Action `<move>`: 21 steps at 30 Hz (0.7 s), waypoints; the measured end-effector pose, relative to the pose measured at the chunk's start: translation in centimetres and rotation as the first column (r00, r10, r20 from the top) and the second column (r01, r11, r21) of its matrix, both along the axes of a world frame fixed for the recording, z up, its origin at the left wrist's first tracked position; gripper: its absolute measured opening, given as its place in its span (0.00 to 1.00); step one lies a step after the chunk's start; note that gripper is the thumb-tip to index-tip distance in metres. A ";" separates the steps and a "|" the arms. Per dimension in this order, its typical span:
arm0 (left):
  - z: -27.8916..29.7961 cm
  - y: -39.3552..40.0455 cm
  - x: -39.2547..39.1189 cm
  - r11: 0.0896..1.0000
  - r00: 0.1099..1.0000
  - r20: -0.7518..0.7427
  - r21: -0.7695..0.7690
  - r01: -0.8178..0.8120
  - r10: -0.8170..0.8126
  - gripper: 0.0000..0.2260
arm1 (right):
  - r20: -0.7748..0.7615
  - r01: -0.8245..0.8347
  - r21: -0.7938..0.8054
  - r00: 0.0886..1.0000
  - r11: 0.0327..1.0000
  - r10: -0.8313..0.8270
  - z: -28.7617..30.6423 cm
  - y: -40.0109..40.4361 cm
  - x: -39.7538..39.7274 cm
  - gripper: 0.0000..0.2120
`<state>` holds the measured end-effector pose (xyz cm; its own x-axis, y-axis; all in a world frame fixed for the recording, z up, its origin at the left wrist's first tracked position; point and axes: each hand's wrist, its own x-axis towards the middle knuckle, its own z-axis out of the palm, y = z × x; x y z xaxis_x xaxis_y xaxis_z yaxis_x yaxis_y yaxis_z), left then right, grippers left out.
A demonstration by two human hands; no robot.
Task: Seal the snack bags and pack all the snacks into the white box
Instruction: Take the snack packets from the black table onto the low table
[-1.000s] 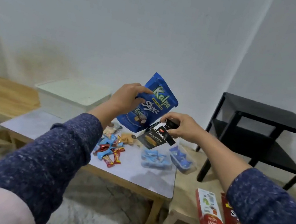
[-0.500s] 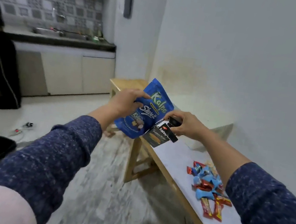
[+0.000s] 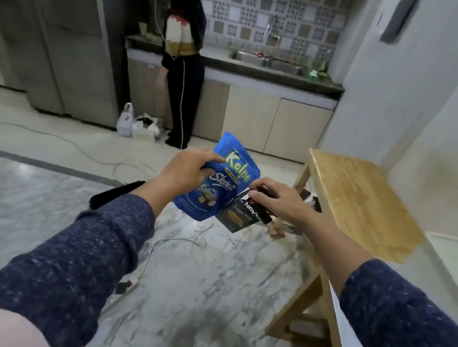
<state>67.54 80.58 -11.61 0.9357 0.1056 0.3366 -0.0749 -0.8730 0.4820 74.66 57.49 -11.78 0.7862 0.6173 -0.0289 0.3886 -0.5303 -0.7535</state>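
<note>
Home kitchen, pretty clearly: steel sink (image 3: 268,62) and tap (image 3: 272,26) on the far counter (image 3: 238,66), patterned tile backsplash (image 3: 276,8), cabinets (image 3: 274,123) below, tall fridge (image 3: 50,27) far left, marble floor (image 3: 7,214).

Blue pouch (image 3: 222,182): "Kalpa", "Share it". Black pack (image 3: 240,218): "Nextar".

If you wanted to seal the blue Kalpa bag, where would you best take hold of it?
Grip the blue Kalpa bag at its flat top strip, coming from above. It tilts with that edge uppermost and free, while the left hand pinches its left side and the black snack pack overlaps its lower right corner.
</note>
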 end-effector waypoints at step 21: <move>-8.1 33.2 11.9 0.951 0.941 -0.204 -0.098 -0.294 0.270 0.17 | -0.100 -0.344 -0.122 0.937 0.931 0.334 -5.8 38.0 17.3 0.19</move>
<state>79.41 113.78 -19.68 0.9057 0.4047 0.1265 0.2675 -0.7768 0.5701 91.99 95.47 -17.55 0.5228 0.8327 -0.1822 0.5076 -0.4758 -0.7183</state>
